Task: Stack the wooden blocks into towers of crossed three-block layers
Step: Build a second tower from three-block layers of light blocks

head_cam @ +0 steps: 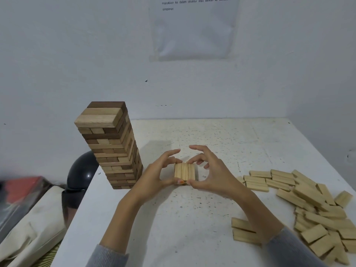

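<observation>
A clear plastic-covered sheet (194, 31) hangs on the pale wall (77, 54); its readable print says "masukkan ke dalam struktur atau alihkan ke kawasan simpanan".

Below it stands a white table (192, 218) with a rough, dark-speckled top. Near the middle of the table lies a row of three blocks (184, 171), pale, smooth-sanded wooden bars set side by side with their long sides touching. The left hand (159, 174) and right hand (210, 174) hold this row between them, each pinching it with the thumb at the near end and curled fingers at the far end, the index fingers arched above.

At the table's left edge rises a tall tower (113, 147) of crossed layers, mixing light and dark brown wood. Loose blocks (316, 207), all pale, lie heaped along the right edge.
</observation>
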Action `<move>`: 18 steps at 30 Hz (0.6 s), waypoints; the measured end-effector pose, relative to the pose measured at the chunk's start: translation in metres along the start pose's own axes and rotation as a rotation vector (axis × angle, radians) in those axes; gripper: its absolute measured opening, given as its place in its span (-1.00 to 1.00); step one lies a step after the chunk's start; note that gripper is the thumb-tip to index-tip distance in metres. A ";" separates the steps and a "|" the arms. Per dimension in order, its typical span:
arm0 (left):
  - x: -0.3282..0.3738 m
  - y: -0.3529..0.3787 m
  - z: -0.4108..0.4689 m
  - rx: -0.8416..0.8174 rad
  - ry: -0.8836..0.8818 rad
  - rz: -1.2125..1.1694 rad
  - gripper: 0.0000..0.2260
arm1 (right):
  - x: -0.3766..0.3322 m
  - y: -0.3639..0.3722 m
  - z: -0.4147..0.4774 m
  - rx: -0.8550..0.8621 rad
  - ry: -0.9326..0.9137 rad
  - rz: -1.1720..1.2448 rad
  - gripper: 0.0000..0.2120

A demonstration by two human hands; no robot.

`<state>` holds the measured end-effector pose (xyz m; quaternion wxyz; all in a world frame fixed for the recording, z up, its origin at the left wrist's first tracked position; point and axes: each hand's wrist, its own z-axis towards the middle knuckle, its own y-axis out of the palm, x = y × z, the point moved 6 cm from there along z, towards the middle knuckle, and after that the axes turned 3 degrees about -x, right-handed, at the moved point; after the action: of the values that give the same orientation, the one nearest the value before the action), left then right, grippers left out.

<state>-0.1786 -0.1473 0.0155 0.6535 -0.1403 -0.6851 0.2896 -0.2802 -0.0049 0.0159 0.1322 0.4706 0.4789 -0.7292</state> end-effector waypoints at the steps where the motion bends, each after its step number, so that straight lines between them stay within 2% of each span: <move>1: -0.002 0.000 0.001 -0.001 -0.002 0.008 -0.34 | 0.000 0.000 0.001 -0.003 0.001 -0.003 -0.16; 18: -0.002 0.001 0.001 -0.012 -0.004 0.026 -0.37 | 0.002 0.005 0.002 -0.034 0.023 -0.032 -0.25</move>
<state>-0.1794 -0.1481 0.0135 0.6475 -0.1525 -0.6863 0.2940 -0.2788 -0.0088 0.0113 0.1230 0.4691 0.5000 -0.7175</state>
